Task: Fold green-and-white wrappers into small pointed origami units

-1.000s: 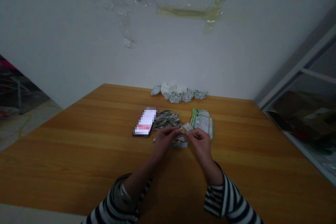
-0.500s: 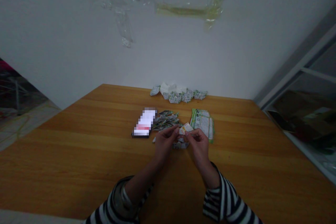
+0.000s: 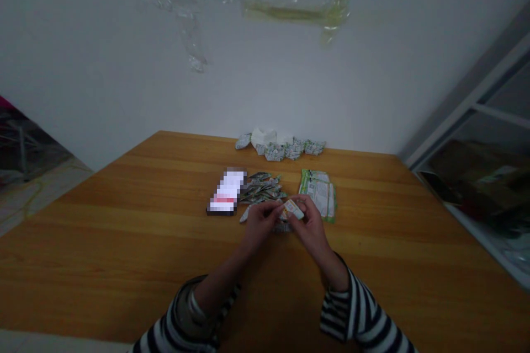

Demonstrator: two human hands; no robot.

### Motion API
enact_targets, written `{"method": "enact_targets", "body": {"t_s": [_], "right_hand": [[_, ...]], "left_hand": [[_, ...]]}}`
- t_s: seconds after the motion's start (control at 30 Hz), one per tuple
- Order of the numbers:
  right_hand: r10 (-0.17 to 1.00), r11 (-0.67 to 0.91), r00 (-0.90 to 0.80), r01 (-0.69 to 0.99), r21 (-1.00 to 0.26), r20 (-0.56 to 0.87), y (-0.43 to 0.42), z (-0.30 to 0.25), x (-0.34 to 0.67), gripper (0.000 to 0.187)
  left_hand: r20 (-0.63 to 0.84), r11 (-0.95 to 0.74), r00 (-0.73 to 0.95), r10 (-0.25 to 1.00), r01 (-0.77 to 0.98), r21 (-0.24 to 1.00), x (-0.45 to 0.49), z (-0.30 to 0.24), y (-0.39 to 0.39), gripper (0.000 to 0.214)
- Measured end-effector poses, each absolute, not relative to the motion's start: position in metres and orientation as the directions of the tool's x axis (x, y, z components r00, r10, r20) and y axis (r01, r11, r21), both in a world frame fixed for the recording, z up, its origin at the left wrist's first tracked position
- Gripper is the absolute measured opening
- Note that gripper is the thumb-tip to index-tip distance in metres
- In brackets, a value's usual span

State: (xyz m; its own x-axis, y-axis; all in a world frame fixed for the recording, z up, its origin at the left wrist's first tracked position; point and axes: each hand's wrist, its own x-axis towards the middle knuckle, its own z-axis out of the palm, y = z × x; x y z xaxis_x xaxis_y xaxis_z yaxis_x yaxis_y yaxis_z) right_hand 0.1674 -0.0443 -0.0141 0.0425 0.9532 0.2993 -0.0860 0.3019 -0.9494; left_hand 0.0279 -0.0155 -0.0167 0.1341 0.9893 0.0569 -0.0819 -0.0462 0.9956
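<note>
Just left of the flattened green sachets (image 3: 318, 193), the left grip (image 3: 260, 226) and right grip (image 3: 310, 226) pinch a small orange-edged sachet (image 3: 293, 209) between them, over crumpled wrappers (image 3: 282, 226) on the wooden bench (image 3: 124, 265)

Your left hand (image 3: 260, 226) and right hand (image 3: 311, 226) meet just below the middle of the frame, their fingertips (image 3: 276, 208) pinched close together and your knuckles turned up. Your bare forearms (image 3: 221, 281) angle inward from striped sleeves (image 3: 350, 309) at the lower left and lower right of the frame.
</note>
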Motion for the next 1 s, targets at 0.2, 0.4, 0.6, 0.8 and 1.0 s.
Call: {"method": "enact_targets", "body": {"t_s": [0.2,0.4,0.6,0.8,1.0], "right_hand": [[0.978,0.159,-0.108,-0.181,-0.971,0.180,-0.042,-0.005,0.180,0.042],[0.996,0.043,-0.069,-0.206,-0.978,0.058,-0.033,-0.013,0.192,0.030],[0.998,-0.003,-0.066,-0.234,-0.972,0.013,-0.033,-0.020,0.186,0.024],[0.999,-0.041,-0.012,-0.251,-0.967,-0.039,-0.035,-0.018,0.187,0.017],[0.999,-0.047,0.000,-0.299,-0.953,-0.049,-0.036,-0.015,0.190,0.011]], "left_hand": [[0.050,-0.022,0.337,0.940,-0.087,0.996,0.028,-0.014,-0.016,0.029],[0.035,0.001,0.236,0.971,-0.151,0.988,0.026,-0.009,-0.015,0.033],[0.015,0.016,0.182,0.983,-0.170,0.985,0.026,-0.007,-0.015,0.039],[-0.019,0.059,0.265,0.964,-0.145,0.988,0.025,-0.002,-0.016,0.037],[-0.074,0.168,0.451,0.889,-0.172,0.971,0.020,0.001,-0.015,0.044]]}}
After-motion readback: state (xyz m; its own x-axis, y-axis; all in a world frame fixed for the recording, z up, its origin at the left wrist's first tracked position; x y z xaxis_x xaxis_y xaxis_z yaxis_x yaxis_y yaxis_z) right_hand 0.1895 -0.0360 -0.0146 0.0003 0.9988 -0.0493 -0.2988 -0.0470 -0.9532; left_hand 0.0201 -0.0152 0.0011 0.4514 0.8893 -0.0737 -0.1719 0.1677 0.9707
